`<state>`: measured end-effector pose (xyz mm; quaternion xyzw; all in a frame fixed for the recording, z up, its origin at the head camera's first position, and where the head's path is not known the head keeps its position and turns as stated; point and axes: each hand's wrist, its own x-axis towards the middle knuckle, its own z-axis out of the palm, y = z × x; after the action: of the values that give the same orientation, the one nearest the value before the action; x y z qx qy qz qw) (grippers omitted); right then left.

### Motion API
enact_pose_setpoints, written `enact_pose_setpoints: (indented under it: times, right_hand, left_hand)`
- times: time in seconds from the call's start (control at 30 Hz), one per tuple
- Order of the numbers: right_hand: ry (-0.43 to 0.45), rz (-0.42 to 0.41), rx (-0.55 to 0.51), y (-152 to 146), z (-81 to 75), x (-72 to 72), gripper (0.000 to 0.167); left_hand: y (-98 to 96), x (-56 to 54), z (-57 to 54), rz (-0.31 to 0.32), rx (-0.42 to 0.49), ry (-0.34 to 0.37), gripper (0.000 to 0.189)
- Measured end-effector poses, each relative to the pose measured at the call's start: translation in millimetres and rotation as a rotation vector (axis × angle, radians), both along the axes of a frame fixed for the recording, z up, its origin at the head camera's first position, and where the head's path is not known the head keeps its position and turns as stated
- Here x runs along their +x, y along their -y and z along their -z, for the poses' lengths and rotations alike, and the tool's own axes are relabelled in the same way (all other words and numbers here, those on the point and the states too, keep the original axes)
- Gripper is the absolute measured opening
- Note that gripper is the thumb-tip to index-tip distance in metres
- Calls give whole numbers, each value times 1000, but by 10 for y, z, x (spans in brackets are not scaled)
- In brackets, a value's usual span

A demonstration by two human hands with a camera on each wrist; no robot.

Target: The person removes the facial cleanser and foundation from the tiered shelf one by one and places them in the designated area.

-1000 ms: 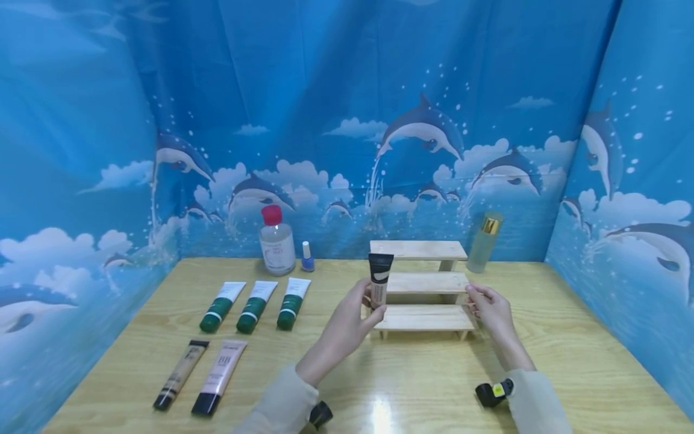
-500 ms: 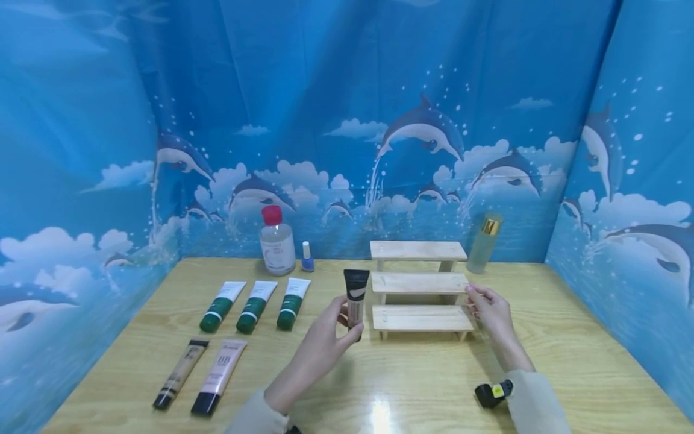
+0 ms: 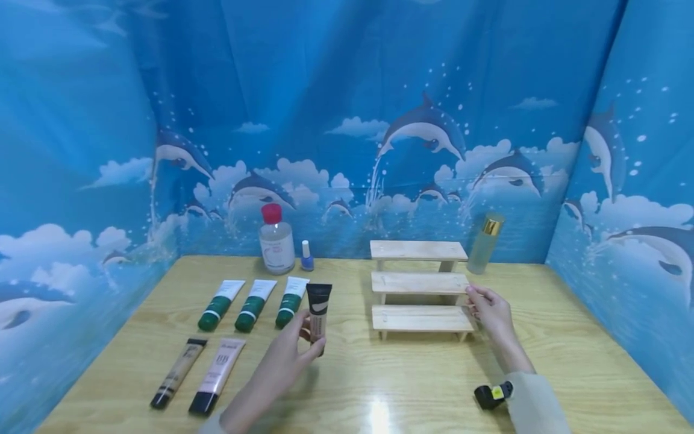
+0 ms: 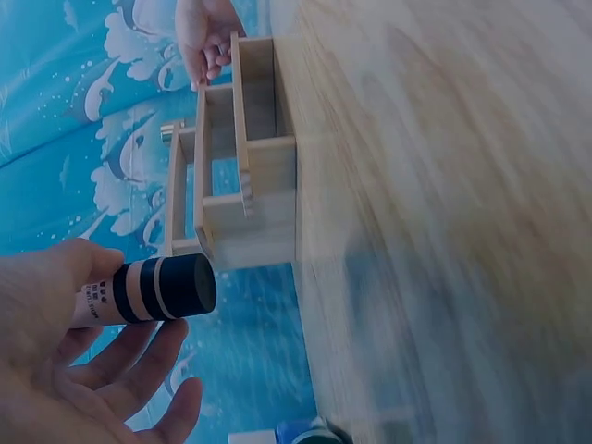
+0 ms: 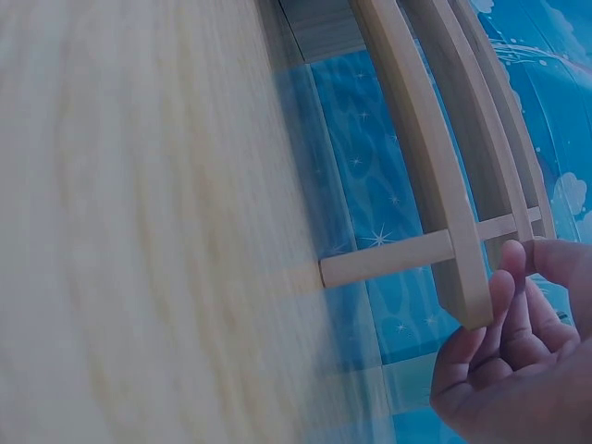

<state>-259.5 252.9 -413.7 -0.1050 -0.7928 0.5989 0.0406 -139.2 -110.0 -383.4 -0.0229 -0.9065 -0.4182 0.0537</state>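
Observation:
My left hand (image 3: pixel 282 358) grips a small cosmetic tube (image 3: pixel 318 316) upright, its black crimped end up, above the table just right of the green-and-white tubes. In the left wrist view, thumb and fingers wrap the tube (image 4: pixel 153 289), whose black cap faces away from the palm. A three-tier wooden rack (image 3: pixel 422 281) with bare shelves stands right of centre. At its right side my right hand (image 3: pixel 494 310) pinches the end of the middle shelf. The right wrist view has thumb and index finger of that hand (image 5: pixel 532 347) at the shelf's end.
Three green-and-white tubes (image 3: pixel 255 304) lie at left. In front are a beige tube (image 3: pixel 180 371) and a pink BB cream tube (image 3: pixel 219 367). Along the back stand a red-capped bottle (image 3: pixel 278 247), a nail polish bottle (image 3: pixel 307 259) and a gold-capped bottle (image 3: pixel 484 247).
My left hand has carried the cosmetic tube leftward and slightly nearer, from in front of the rack's left end to beside the green-and-white tubes. The right hand stays on the rack.

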Motion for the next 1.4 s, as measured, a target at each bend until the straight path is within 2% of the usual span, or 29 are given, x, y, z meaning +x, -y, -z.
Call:
enact_pose_setpoints:
  times: [0.27, 0.43, 0.53, 0.7, 1.0, 1.17, 1.4]
  right_hand:
    - [-15, 17, -20, 19, 13, -17, 49]
    - [-5, 23, -9, 11, 21, -17, 50]
    - [4, 26, 1, 13, 23, -20, 51]
    - [-2, 23, -7, 12, 15, -27, 51]
    - [-13, 17, -22, 8, 29, -22, 50]
    - [-5, 21, -17, 13, 23, -18, 50]
    - [-5, 15, -24, 12, 7, -9, 51]
  left_hand:
    - [169, 48, -20, -81, -56, 134, 53]
    - [296, 56, -44, -113, -91, 302, 55]
    - [410, 88, -48, -104, -119, 375, 57]
    - [603, 171, -49, -63, -185, 430, 58]
    - [749, 211, 43, -63, -256, 601, 57]
    - [775, 188, 70, -58, -265, 635, 61]
    - [816, 179, 56, -29, -267, 621, 57]
